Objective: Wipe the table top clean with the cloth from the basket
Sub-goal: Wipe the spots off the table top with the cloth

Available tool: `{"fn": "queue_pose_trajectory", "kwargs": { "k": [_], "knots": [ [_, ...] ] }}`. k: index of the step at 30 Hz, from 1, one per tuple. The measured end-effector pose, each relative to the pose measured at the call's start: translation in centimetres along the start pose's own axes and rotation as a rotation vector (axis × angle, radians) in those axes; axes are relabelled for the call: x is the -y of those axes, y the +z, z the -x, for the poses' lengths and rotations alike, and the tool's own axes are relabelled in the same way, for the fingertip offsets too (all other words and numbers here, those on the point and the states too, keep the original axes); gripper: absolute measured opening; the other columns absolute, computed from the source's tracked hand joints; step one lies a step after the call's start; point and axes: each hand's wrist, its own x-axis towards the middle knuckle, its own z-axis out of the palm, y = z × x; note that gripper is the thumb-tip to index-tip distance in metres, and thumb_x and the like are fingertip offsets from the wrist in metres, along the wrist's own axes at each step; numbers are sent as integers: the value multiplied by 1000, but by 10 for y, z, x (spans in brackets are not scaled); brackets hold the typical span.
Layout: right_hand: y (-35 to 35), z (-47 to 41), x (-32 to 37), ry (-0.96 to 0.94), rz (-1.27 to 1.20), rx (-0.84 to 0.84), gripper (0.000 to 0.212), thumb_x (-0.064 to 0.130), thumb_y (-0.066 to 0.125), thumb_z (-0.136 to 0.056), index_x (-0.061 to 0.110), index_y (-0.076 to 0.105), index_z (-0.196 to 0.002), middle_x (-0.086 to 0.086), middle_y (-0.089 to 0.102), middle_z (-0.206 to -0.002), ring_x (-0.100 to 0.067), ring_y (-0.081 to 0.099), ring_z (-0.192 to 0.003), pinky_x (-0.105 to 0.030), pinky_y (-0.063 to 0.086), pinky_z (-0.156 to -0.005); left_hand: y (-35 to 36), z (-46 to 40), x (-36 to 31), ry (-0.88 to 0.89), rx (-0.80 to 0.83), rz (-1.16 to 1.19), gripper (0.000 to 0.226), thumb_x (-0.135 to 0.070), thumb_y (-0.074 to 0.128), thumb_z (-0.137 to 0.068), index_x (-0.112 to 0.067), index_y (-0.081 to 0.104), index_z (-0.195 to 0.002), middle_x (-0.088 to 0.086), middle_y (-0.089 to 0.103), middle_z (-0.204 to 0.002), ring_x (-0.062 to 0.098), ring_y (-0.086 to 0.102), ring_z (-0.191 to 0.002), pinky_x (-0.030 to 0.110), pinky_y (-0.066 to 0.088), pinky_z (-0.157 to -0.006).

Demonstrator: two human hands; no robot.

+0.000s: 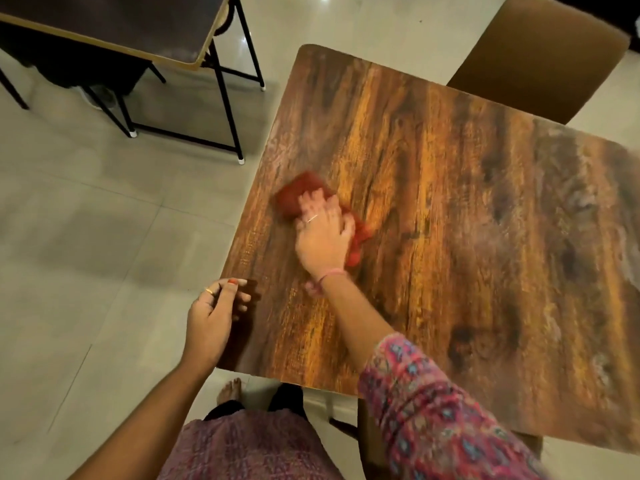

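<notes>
The right hand (323, 237) lies palm down on a red cloth (301, 197), fingers spread over it and pressing it flat against the wood-grain counter (450, 209). The cloth sits near the counter's left edge, about halfway along it, blurred and bunched out on both sides of the hand — part ahead of the fingertips, part trailing by the thumb. A ring shows on one finger and a pink thread band at the wrist, above a patterned sleeve (433, 410). The left hand (214, 313) holds nothing; its fingers are loosely curled, the tips resting at the counter's left edge near the front corner. A brown chair (540, 57) stands at the far side, and a dark folding table (114, 26) well apart on the tiled floor (86, 220)
</notes>
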Motion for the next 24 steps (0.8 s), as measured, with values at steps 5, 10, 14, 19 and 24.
{"fn": "queue_pose_trajectory", "kwargs": {
  "k": [5,10,14,19,24],
  "knots": [
    [33,88,23,-435,-9,116,51,32,42,-94,34,34,-144,7,31,-155,-19,21,-145,-46,18,-114,4,-21,-17,13,-81,52,24,-24,46,-98,-23,68,-92,-3,68,-75,2,62,-65,13,50,-59],
    [16,43,3,-598,32,174,48,39,36,-96,38,34,-145,10,29,-155,-16,21,-145,-43,13,-115,15,-38,-26,21,-135,80,24,-25,45,-98,-27,68,-90,-6,67,-74,0,61,-62,19,48,-59],
    [6,-23,-11,-499,50,139,47,40,38,-97,39,34,-144,12,27,-155,-14,20,-145,-43,13,-115,30,-45,-25,3,-153,111,26,-23,45,-99,-25,68,-87,-6,66,-71,5,57,-60,24,46,-58],
    [-4,-93,-11,-329,35,108,46,41,36,-99,41,33,-145,13,25,-156,-13,17,-146,-43,10,-115,40,-55,-25,6,-111,121,28,-22,43,-99,-26,68,-86,-11,67,-66,1,57,-58,14,47,-51],
    [-5,-131,-1,-237,81,74,45,42,34,-100,42,33,-144,13,25,-156,-13,16,-146,-43,10,-115,37,-92,-39,-19,-106,138,26,-22,45,-99,-25,68,-87,-9,67,-68,2,57,-60,13,47,-52]
  ]
}}
